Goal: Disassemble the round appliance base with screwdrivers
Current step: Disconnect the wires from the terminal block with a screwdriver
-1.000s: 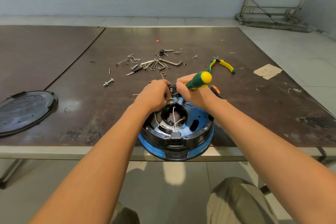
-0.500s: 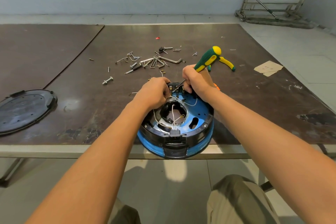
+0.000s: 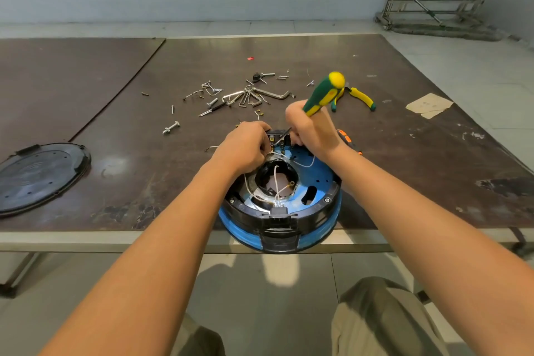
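The round appliance base (image 3: 280, 211) sits at the 6 o'clock edge of the table (image 3: 404, 159), overhanging it. My right hand (image 3: 313, 133) is wrapped tight on the green-and-yellow screwdriver (image 3: 325, 92), with the tip at the black terminal block (image 3: 276, 136) at the base's 12 o'clock. My left hand (image 3: 245, 147) is curled beside the block among the white wires (image 3: 304, 165); I cannot tell what it pinches. I judge the step in hand to be loosening a terminal screw. Next: keep the tip seated, turn, and steady the block.

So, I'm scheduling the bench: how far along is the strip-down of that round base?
Done: the dark round cover lies aside and loose screws litter the table. In hand: the right hand works the green-yellow screwdriver at the terminal block, which the left hand holds. Left: white wires and rim screws remain in the base.
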